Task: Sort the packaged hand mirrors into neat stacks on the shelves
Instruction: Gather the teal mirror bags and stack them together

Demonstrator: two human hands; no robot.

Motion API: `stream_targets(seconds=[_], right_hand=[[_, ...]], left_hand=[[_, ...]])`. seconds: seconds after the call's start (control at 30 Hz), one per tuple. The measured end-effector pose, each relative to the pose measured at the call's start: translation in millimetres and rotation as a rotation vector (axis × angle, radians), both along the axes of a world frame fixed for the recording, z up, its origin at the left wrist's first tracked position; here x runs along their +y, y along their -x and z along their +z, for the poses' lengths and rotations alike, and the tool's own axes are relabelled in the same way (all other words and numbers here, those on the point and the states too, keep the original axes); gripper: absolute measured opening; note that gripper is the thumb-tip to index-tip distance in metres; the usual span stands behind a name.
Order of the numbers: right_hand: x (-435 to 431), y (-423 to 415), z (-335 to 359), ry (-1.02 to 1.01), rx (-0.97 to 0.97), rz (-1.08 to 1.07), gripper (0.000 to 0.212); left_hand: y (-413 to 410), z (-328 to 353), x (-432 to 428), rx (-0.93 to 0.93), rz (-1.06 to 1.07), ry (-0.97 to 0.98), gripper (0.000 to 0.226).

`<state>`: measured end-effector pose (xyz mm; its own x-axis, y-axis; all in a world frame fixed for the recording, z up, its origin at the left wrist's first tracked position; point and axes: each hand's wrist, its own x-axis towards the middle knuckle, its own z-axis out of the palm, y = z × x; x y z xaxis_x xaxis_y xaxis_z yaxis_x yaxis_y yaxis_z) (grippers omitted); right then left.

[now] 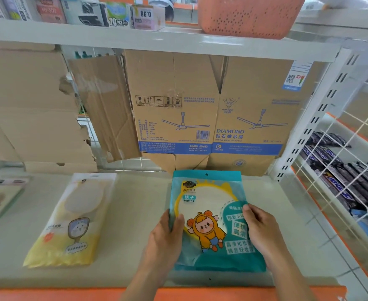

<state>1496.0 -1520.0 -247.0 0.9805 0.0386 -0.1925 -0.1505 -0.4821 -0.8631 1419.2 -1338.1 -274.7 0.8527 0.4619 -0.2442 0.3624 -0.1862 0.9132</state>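
Now, teal mirror pack (209, 213): lying on the white shelf (135, 213), right of centre, held at both side edges.
Left hand (163, 237): pack's left edge gripped, thumb on top.
Right hand (261, 231): pack's right edge gripped.
Yellow mirror pack (70, 224): laid flat, well apart to the left.

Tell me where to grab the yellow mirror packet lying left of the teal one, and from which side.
The yellow mirror packet lies flat, lengthwise, near end toward the shelf front, both sides free. Probably pinch its long edges near the middle, reaching in from the front and above.
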Motion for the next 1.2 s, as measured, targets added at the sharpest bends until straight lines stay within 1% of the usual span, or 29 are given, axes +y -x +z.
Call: stream_targets(seconds=[0.1,0.27,0.33,0.4,0.43,0.5,0.53,0.6,0.67,0.73,0.8,0.93,1.03,1.1,1.2], right_hand=[[0,-1,2,0.037,0.001,0.019,0.031],[-2,-3,6,0.185,-0.023,0.096,0.037],[-1,-3,10,0.314,-0.036,0.145,0.037],[3,-2,17,0.494,-0.085,0.166,0.036],[6,-1,21,0.568,-0.126,0.165,0.037],[15,5,28,0.625,-0.196,0.151,0.044],[21,8,32,0.627,-0.227,0.151,0.048],[34,12,35,0.631,-0.303,0.181,0.047],[50,17,36,0.611,-0.364,0.211,0.049],[68,24,36,0.584,-0.389,0.26,0.052],[82,30,34,0.565,-0.406,0.323,0.05],[112,45,29,0.489,-0.408,0.44,0.05],[132,59,29,0.405,-0.386,0.488,0.053],[145,68,30,0.379,-0.389,0.529,0.054],[166,80,29,0.399,-0.404,0.574,0.054]], left_hand=[[0,0,-1,-0.008,-0.007,0.014,0.029],[3,4,0,-0.015,-0.006,0.03,0.025],[5,6,4,-0.015,-0.026,-0.013,0.029],[8,7,8,-0.008,-0.065,-0.069,0.036],[10,8,10,0.006,-0.074,-0.114,0.04],[15,9,18,0.035,-0.06,-0.261,0.048],[18,10,23,0.041,-0.046,-0.339,0.05],[26,15,32,0.033,-0.031,-0.473,0.048],[33,17,41,0.005,-0.055,-0.614,0.047],[43,18,51,0.004,-0.066,-0.74,0.048],[52,21,59,0.027,-0.071,-0.826,0.049],[73,22,79,0.073,-0.047,-0.893,0.047],[90,23,97,0.099,-0.019,-0.894,0.043],[100,24,108,0.078,0.024,-0.872,0.04],[113,27,128,0.001,0.082,-0.859,0.037]])
